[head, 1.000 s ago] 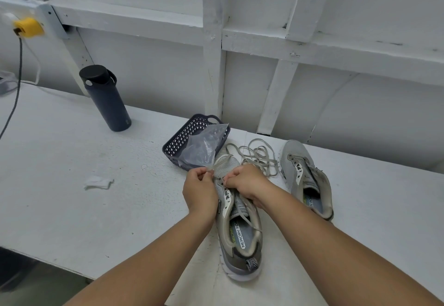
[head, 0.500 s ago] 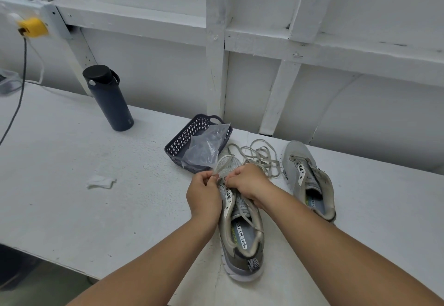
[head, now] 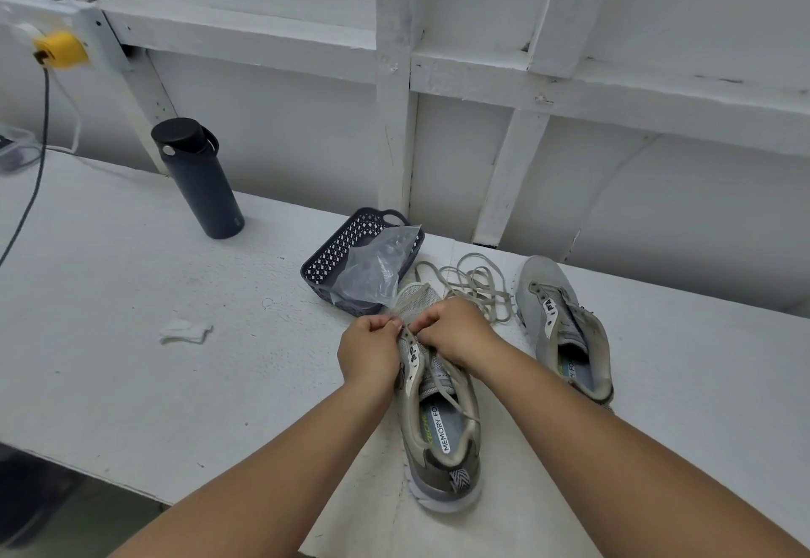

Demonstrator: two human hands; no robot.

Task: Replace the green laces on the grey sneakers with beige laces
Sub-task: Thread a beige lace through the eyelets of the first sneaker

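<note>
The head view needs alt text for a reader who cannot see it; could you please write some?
A person's left hand and right hand pinch a beige lace at the front eyelets of a grey sneaker on a white table. A second grey sneaker lies to its right, loose beige laces and a dark plastic basket behind.

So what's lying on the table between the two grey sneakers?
In the head view, a loose tangle of beige lace lies on the table, between the toe of the near sneaker and the far sneaker.
</note>
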